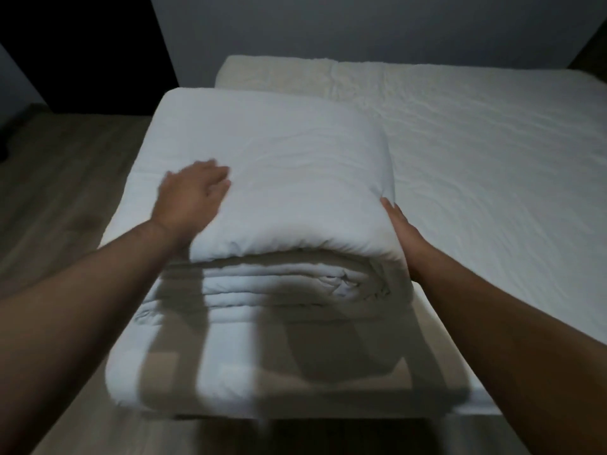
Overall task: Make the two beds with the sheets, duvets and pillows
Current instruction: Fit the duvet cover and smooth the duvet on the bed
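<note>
A thick white folded duvet (279, 178) lies stacked in several layers on the near left part of the bed (492, 165), its folded edge facing me. My left hand (193, 195) rests flat on the top layer near its left side, fingers spread and slightly blurred. My right hand (399, 228) presses with straight fingers against the right side of the fold. A white wrinkled sheet (476, 133) covers the mattress to the right. A cream pillow (279, 73) lies at the far end against the wall.
Wooden floor (65, 178) runs along the left of the bed and in front of it. A grey wall (361, 24) stands behind the bed, with a dark opening at the far left. My arms cast shadows over the duvet's lower layers.
</note>
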`<state>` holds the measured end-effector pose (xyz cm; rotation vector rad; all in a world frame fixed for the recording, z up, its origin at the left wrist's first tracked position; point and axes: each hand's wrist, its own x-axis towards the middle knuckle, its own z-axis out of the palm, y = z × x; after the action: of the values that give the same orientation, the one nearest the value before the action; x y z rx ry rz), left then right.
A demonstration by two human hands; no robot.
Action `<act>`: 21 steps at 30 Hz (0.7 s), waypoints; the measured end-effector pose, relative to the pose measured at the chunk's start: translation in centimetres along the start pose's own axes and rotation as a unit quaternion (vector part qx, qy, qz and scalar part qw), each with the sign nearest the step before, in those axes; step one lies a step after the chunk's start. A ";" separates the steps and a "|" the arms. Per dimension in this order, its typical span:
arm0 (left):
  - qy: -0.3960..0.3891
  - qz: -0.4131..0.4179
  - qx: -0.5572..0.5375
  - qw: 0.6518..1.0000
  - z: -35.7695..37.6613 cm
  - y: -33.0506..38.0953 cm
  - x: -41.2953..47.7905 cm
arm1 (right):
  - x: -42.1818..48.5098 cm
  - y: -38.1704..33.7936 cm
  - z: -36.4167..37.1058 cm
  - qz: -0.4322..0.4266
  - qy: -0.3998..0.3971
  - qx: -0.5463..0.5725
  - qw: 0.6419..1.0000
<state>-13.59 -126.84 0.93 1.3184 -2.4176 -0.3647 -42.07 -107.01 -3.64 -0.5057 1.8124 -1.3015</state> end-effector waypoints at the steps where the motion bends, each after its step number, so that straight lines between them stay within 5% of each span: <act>1: -0.030 0.043 -0.033 0.998 -0.7 2.7 -0.3 | -0.5 -0.1 0.0 0.003 0.006 0.007 1.000; 4: -0.128 0.120 0.065 0.982 -0.3 9.3 -0.6 | -1.9 -0.2 0.3 0.006 0.005 0.024 1.000; 7: -0.142 0.109 0.128 0.975 2.8 9.9 -0.9 | -2.3 1.2 -1.1 -0.013 0.012 0.036 0.999; 12: -0.150 0.081 0.117 0.978 6.7 7.3 0.1 | -2.5 6.3 -2.1 0.072 -0.029 0.117 0.990; 17: -0.162 0.062 0.091 0.981 6.8 6.6 0.7 | -2.7 6.1 0.1 0.061 -0.064 0.215 0.973; 21: -0.172 0.064 0.066 0.981 4.1 7.5 0.7 | -2.9 3.6 -1.3 0.020 0.031 0.047 0.998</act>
<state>-21.34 -123.21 0.24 1.2279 -2.8415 -0.4341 -40.94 -102.76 -5.63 -0.3797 1.7936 -1.3799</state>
